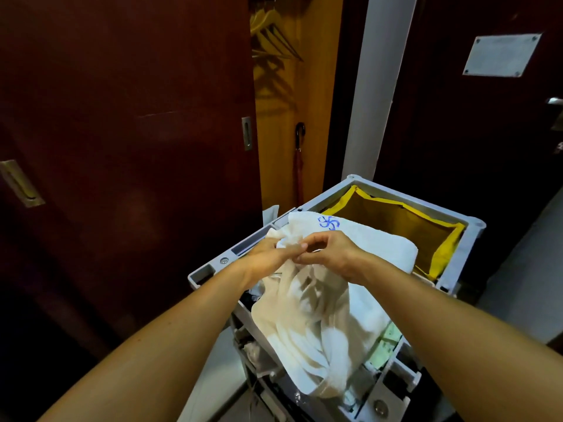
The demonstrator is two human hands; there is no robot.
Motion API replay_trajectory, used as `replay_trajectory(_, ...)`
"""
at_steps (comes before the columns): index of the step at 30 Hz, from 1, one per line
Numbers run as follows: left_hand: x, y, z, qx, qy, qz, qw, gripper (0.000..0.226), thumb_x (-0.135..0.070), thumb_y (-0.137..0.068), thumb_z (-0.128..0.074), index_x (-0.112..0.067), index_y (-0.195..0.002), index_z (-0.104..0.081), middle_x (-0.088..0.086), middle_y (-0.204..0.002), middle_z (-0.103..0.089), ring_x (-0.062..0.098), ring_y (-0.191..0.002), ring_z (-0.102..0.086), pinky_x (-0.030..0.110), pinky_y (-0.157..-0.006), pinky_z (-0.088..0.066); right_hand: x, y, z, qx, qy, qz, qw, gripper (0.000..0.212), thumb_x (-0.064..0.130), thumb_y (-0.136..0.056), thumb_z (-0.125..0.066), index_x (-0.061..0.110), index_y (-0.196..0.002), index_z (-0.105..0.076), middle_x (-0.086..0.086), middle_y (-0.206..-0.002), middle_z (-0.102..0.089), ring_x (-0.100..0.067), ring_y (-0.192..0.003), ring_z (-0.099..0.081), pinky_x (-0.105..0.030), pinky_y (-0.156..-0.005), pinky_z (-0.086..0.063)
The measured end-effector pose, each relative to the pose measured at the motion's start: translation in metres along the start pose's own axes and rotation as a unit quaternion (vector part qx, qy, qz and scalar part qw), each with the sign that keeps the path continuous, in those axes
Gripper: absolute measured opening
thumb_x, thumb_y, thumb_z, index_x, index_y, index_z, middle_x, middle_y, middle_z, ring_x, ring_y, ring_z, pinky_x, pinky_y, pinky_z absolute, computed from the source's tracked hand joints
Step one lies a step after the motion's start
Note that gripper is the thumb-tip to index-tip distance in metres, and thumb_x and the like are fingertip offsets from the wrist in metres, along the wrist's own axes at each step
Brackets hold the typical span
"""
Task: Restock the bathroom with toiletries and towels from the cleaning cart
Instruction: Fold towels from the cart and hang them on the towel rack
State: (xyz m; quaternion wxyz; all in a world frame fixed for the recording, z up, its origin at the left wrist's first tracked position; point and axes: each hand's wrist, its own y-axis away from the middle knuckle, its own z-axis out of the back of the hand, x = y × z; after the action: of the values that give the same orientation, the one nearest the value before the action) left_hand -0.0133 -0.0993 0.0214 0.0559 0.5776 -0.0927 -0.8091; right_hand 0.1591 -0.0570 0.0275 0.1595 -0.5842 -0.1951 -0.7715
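A grey cleaning cart [213, 269] stands in front of me, at lower centre. A white towel [320, 324] hangs from both my hands over the cart's top. My left hand [271, 257] pinches its upper edge, and my right hand [332, 254] grips the cloth right beside it, fingertips almost touching. Under the hanging cloth lies a folded white towel [380, 242] with a blue mark near its far corner. The lower shelves of the cart are mostly hidden by the cloth.
A yellow linen bag [438, 257] fills the cart's far compartment. A dark sliding wardrobe door [128, 132] is on the left. In the open wardrobe gap are hangers [274, 35] and a dark red umbrella [299, 166]. A dark door [472, 117] stands on the right.
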Motion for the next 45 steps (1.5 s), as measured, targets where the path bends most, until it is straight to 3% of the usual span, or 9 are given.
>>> replay_trajectory(8, 0.011, 0.003, 0.004, -0.008, 0.012, 0.002, 1.0, 0.019, -0.014, -0.093, -0.067, -0.03, -0.087, -0.075, -0.013, -0.096, -0.073, 0.006, -0.095, -0.065, 0.015, -0.072, -0.051, -0.005, -0.003, 0.005, -0.003, 0.004, -0.11, 0.994, 0.022, 0.037, -0.075, -0.084, 0.019, -0.085, -0.079, -0.002, -0.091, -0.074, -0.017, -0.084, -0.064, -0.025, -0.065, -0.048)
replay_trajectory(11, 0.009, 0.002, 0.006, -0.019, -0.002, 0.028, 0.999, 0.009, -0.024, -0.086, -0.067, -0.024, -0.085, -0.077, -0.012, -0.095, -0.073, 0.01, -0.098, -0.063, 0.024, -0.078, -0.048, -0.001, -0.003, 0.001, -0.008, 0.019, -0.102, 0.995, 0.034, 0.052, -0.07, -0.083, 0.02, -0.082, -0.079, 0.006, -0.085, -0.073, -0.014, -0.086, -0.062, -0.025, -0.068, -0.046)
replay_trajectory(15, 0.004, 0.001, 0.002, -0.026, 0.053, 0.058, 0.997, 0.044, -0.053, -0.087, -0.058, -0.024, -0.117, -0.07, 0.003, -0.118, -0.069, 0.022, -0.111, -0.062, 0.04, -0.103, -0.045, -0.003, -0.007, -0.008, -0.027, 0.053, -0.059, 0.997, 0.019, 0.041, -0.079, -0.081, 0.022, -0.08, -0.077, 0.006, -0.082, -0.072, -0.014, -0.086, -0.061, -0.026, -0.073, -0.045)
replay_trajectory(19, 0.014, -0.004, 0.004, -0.032, 0.028, 0.059, 0.997, 0.026, -0.046, -0.098, -0.054, -0.026, -0.108, -0.067, -0.008, -0.113, -0.062, 0.003, -0.096, -0.058, 0.023, -0.086, -0.038, -0.004, -0.01, -0.007, -0.034, 0.082, -0.076, 0.993, 0.02, 0.027, -0.094, -0.067, 0.02, -0.075, -0.069, 0.001, -0.073, -0.062, -0.015, -0.07, -0.052, -0.026, -0.063, -0.041)
replay_trajectory(24, 0.02, 0.0, 0.009, -0.026, 0.022, 0.036, 0.999, 0.023, -0.005, -0.095, -0.057, -0.018, -0.082, -0.071, 0.0, -0.082, -0.072, 0.011, -0.067, -0.068, 0.019, -0.06, -0.053, -0.003, -0.011, -0.004, -0.044, 0.097, -0.101, 0.989, 0.02, 0.026, -0.1, -0.056, 0.014, -0.087, -0.066, -0.008, -0.082, -0.059, -0.02, -0.074, -0.052, -0.032, -0.069, -0.045)
replay_trajectory(31, 0.026, 0.001, 0.008, -0.033, -0.03, 0.01, 0.999, 0.029, 0.002, -0.089, -0.059, -0.023, -0.08, -0.072, -0.001, -0.08, -0.073, 0.012, -0.065, -0.067, 0.02, -0.054, -0.051, -0.005, -0.005, -0.01, -0.049, 0.164, 0.002, 0.985, 0.014, 0.028, -0.086, -0.076, 0.022, -0.087, -0.063, 0.006, -0.079, -0.064, -0.009, -0.072, -0.057, -0.016, -0.057, -0.042)
replay_trajectory(34, 0.031, -0.002, 0.007, -0.1, -0.035, 0.049, 0.993, 0.027, -0.011, -0.084, -0.069, -0.03, -0.098, -0.055, -0.001, -0.09, -0.069, 0.012, -0.071, -0.07, 0.024, -0.055, -0.055, -0.004, -0.007, -0.004, -0.117, 0.177, -0.002, 0.977, 0.006, 0.025, -0.098, -0.059, 0.02, -0.096, -0.058, 0.002, -0.089, -0.06, -0.013, -0.08, -0.055, -0.023, -0.065, -0.042)
replay_trajectory(40, 0.035, -0.002, 0.008, -0.117, 0.039, 0.034, 0.992, 0.072, -0.015, -0.085, -0.075, -0.042, -0.138, -0.033, -0.01, -0.095, -0.065, 0.011, -0.072, -0.071, 0.024, -0.053, -0.056, -0.004, -0.005, 0.0, -0.168, 0.172, 0.002, 0.971, 0.01, 0.02, -0.101, -0.052, 0.015, -0.11, -0.056, -0.003, -0.103, -0.06, -0.022, -0.092, -0.056, -0.032, -0.076, -0.045)
replay_trajectory(45, 0.03, 0.003, 0.007, -0.104, 0.065, 0.002, 0.992, 0.054, 0.004, -0.091, -0.055, -0.041, -0.12, -0.051, 0.0, -0.101, -0.072, 0.02, -0.082, -0.073, 0.039, -0.064, -0.062, -0.001, -0.003, -0.003, -0.194, 0.147, 0.018, 0.97, 0.019, 0.021, -0.101, -0.054, 0.013, -0.118, -0.058, -0.004, -0.112, -0.063, -0.023, -0.099, -0.059, -0.033, -0.08, -0.048)
